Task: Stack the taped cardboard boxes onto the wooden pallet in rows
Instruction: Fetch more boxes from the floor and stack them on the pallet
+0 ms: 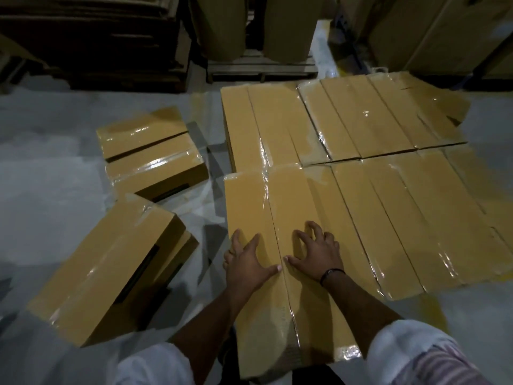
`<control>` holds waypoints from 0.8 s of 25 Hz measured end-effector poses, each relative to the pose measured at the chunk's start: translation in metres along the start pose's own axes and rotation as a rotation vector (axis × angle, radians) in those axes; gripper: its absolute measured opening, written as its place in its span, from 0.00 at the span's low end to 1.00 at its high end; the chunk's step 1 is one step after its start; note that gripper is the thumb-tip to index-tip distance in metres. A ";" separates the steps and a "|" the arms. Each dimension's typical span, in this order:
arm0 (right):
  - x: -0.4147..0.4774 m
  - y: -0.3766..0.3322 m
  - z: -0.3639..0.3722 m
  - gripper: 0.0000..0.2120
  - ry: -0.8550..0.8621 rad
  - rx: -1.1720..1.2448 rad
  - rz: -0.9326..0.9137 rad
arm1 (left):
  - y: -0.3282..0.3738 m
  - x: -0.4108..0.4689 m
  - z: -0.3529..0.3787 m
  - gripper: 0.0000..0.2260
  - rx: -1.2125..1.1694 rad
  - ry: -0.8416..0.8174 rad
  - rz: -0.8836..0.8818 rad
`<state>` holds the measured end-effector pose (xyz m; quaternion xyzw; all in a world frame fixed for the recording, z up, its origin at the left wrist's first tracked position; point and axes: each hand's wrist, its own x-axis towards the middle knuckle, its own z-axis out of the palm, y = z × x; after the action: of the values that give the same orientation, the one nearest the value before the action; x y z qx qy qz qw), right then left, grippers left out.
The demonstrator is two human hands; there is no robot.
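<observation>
A long taped cardboard box (266, 207) lies at the near left of a flat layer of like boxes (388, 190) that hides whatever is beneath it. My left hand (247, 262) rests flat on this box's top near its left edge, fingers spread. My right hand (316, 251) presses on the same top just right of the centre seam, its fingers arched. Two more taped boxes lie on the floor to the left, one near (102, 276) and one farther back (152, 154).
Grey concrete floor (55, 176) spreads to the left. A wooden pallet (261, 68) carrying tall brown rolls stands behind the layer. Dark stacked pallets (91, 43) fill the back left. Large cartons (444, 31) stand at the back right.
</observation>
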<state>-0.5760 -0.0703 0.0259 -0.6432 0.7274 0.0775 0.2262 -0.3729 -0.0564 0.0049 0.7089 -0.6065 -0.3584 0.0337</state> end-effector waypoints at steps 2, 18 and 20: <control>0.017 0.013 0.016 0.40 -0.016 0.042 -0.003 | 0.001 0.013 0.017 0.48 0.067 -0.004 0.008; 0.123 0.101 0.074 0.41 -0.185 0.095 -0.148 | 0.019 0.096 0.116 0.48 0.210 -0.053 -0.083; 0.125 0.106 0.083 0.40 -0.215 0.044 -0.193 | 0.015 0.100 0.124 0.48 0.195 -0.097 -0.103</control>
<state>-0.6690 -0.1327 -0.1200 -0.6931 0.6351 0.1078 0.3234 -0.4531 -0.1008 -0.1267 0.7207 -0.6023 -0.3329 -0.0835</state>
